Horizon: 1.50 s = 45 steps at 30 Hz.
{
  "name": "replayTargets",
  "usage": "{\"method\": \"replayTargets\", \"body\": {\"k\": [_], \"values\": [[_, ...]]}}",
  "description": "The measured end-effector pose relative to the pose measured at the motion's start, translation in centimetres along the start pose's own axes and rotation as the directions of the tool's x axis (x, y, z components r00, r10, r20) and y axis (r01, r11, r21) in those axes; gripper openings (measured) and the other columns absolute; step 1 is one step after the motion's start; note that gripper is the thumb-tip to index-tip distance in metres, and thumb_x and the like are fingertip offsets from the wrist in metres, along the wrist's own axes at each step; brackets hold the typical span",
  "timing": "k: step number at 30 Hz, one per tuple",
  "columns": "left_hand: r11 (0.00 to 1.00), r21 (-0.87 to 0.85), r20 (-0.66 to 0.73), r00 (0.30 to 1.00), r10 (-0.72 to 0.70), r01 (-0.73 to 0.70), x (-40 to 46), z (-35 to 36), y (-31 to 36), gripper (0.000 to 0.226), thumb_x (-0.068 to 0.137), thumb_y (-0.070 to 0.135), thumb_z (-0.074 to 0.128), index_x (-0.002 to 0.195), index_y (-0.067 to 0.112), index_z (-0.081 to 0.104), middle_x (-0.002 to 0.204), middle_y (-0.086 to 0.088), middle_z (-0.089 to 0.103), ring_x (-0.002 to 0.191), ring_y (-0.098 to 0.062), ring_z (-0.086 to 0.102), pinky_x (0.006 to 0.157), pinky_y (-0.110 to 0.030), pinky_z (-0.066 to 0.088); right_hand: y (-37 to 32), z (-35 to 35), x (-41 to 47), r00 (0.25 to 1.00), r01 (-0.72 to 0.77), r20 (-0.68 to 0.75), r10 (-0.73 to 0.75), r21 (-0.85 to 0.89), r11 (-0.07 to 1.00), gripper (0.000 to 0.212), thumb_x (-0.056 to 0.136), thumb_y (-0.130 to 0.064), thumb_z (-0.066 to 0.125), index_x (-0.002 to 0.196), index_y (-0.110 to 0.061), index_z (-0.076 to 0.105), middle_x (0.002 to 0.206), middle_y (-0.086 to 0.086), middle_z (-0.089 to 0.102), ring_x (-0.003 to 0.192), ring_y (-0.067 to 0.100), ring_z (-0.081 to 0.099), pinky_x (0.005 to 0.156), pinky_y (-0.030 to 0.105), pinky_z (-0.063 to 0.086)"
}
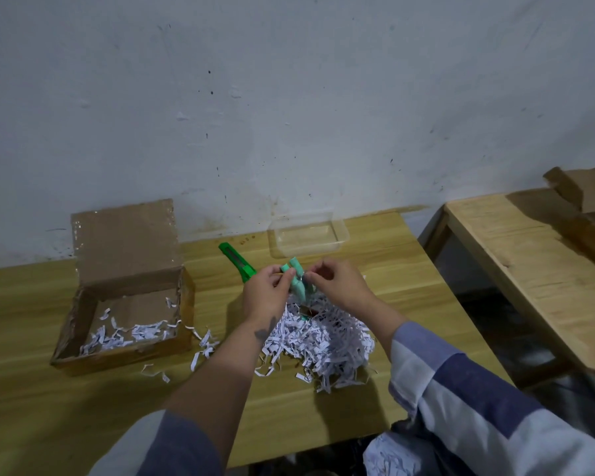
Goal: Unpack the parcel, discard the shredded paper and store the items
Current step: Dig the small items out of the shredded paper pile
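Observation:
The open cardboard parcel (124, 304) sits at the left of the wooden table (375, 269), with a few white paper shreds inside. A large heap of shredded paper (323, 338) lies in the table's middle. Above the heap I hold a bunch of small mint-green clips (298, 281). My left hand (267, 293) grips them from the left, and my right hand (337, 285) pinches them from the right with its fingertips. A clear plastic container (308, 235) stands empty behind my hands, near the wall.
A green utility knife (237, 262) lies on the table, partly behind my left hand. Loose shreds (155, 371) lie scattered in front of the parcel. A second wooden bench (529, 269) with cardboard pieces (584, 190) stands at the right, across a gap.

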<state>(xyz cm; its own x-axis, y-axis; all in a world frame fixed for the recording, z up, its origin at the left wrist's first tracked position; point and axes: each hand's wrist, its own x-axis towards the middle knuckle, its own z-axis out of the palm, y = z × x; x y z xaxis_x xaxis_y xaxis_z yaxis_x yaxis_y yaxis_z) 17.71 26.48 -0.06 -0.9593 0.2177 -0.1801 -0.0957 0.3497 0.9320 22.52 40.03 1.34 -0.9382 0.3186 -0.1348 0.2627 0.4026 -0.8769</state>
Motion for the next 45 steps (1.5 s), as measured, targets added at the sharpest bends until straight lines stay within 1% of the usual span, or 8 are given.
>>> {"method": "replayTargets", "body": {"k": [10, 13, 16, 19, 24, 29, 40, 45], "values": [[0.996, -0.082, 0.027, 0.998, 0.049, -0.047, 0.3, 0.2, 0.2, 0.004, 0.089, 0.011, 0.062, 0.085, 0.009, 0.063, 0.091, -0.01, 0.072, 0.077, -0.013, 0.07, 0.067, -0.021, 0.058, 0.7, -0.4, 0.2, 0.999, -0.022, 0.047, 0.021, 0.021, 1.0, 0.054, 0.082, -0.014, 0.07, 0.132, -0.013, 0.05, 0.118, 0.008, 0.065, 0.09, 0.016, 0.064, 0.068, 0.019, 0.052], [0.995, 0.076, 0.045, 0.997, 0.067, -0.07, 0.7, 0.3, -0.3, 0.006, 0.09, 0.012, 0.061, 0.084, 0.015, 0.062, 0.091, -0.006, 0.072, 0.082, -0.015, 0.069, 0.075, -0.029, 0.058, 1.0, -2.1, 0.1, 0.995, -0.088, 0.059, 0.082, 0.102, 0.991, 0.058, 0.086, -0.011, 0.065, 0.139, -0.014, 0.042, 0.124, 0.011, 0.062, 0.098, 0.02, 0.063, 0.082, 0.031, 0.055], [0.93, 0.336, 0.162, 0.982, 0.101, -0.151, 0.6, 0.8, -1.1, 0.012, 0.092, 0.021, 0.059, 0.102, 0.028, 0.062, 0.115, 0.002, 0.066, 0.091, -0.013, 0.063, 0.069, -0.025, 0.053, 1.2, -4.0, 0.1, 0.995, -0.097, 0.003, 0.097, 0.112, 0.989, 0.056, 0.086, -0.011, 0.064, 0.139, -0.016, 0.043, 0.118, 0.007, 0.06, 0.093, 0.016, 0.061, 0.074, 0.025, 0.052], [0.861, 0.438, 0.373, 0.924, 0.086, -0.257, 0.0, 1.8, -1.5, 0.034, 0.094, 0.041, 0.053, 0.127, 0.035, 0.051, 0.139, 0.002, 0.051, 0.116, -0.019, 0.056, 0.092, -0.041, 0.05, 1.5, -5.7, 0.4, 0.99, -0.099, -0.091, 0.11, 0.122, 0.988, 0.054, 0.086, -0.013, 0.065, 0.137, -0.015, 0.047, 0.111, 0.004, 0.059, 0.095, 0.017, 0.058, 0.082, 0.029, 0.048], [0.58, 0.703, 0.542, 0.838, -0.062, -0.412, -0.4, 2.7, -2.7, 0.076, 0.089, 0.065, 0.04, 0.151, 0.029, 0.015, 0.161, 0.004, 0.013, 0.148, -0.019, 0.008, 0.119, -0.047, 0.008, 4.2, -7.5, 1.2, 0.969, -0.107, -0.221, 0.114, 0.042, 0.993, 0.052, 0.084, -0.006, 0.066, 0.133, -0.012, 0.051, 0.118, 0.005, 0.06, 0.099, 0.02, 0.059, 0.084, 0.03, 0.047], [0.568, 0.709, 0.54, 0.84, -0.054, -0.419, -0.4, 2.4, -3.8, 0.072, 0.091, 0.052, 0.049, 0.151, 0.028, 0.017, 0.161, 0.003, 0.013, 0.148, -0.017, 0.006, 0.119, -0.043, 0.006, 8.2, -7.6, 1.9, 0.933, -0.22, -0.291, 0.212, 0.004, 0.976, 0.048, 0.083, -0.002, 0.066, 0.129, -0.01, 0.054, 0.125, 0.011, 0.061, 0.109, 0.029, 0.061, 0.093, 0.044, 0.051], [0.59, 0.701, 0.521, 0.853, -0.038, -0.402, 0.0, 2.6, -4.8, 0.071, 0.089, 0.046, 0.052, 0.15, 0.031, 0.019, 0.16, 0.005, 0.015, 0.148, -0.014, 0.006, 0.12, -0.043, 0.006, 11.3, -5.8, 4.9, 0.925, -0.234, -0.289, 0.245, 0.075, 0.969, 0.055, 0.086, 0.006, 0.055, 0.135, -0.018, 0.049, 0.135, 0.008, 0.056, 0.118, 0.027, 0.057, 0.092, 0.027, 0.046], [0.603, 0.688, 0.517, 0.856, -0.018, -0.403, 0.0, 2.6, -4.7, 0.07, 0.088, 0.045, 0.054, 0.149, 0.03, 0.022, 0.16, 0.004, 0.017, 0.148, -0.017, 0.01, 0.119, -0.043, 0.008, 10.7, -5.5, 3.7, 0.907, -0.326, -0.265, 0.328, 0.054, 0.944, 0.077, 0.083, 0.006, 0.06, 0.147, -0.02, 0.026, 0.138, 0.01, 0.05, 0.119, 0.027, 0.055, 0.095, 0.037, 0.05]]}}
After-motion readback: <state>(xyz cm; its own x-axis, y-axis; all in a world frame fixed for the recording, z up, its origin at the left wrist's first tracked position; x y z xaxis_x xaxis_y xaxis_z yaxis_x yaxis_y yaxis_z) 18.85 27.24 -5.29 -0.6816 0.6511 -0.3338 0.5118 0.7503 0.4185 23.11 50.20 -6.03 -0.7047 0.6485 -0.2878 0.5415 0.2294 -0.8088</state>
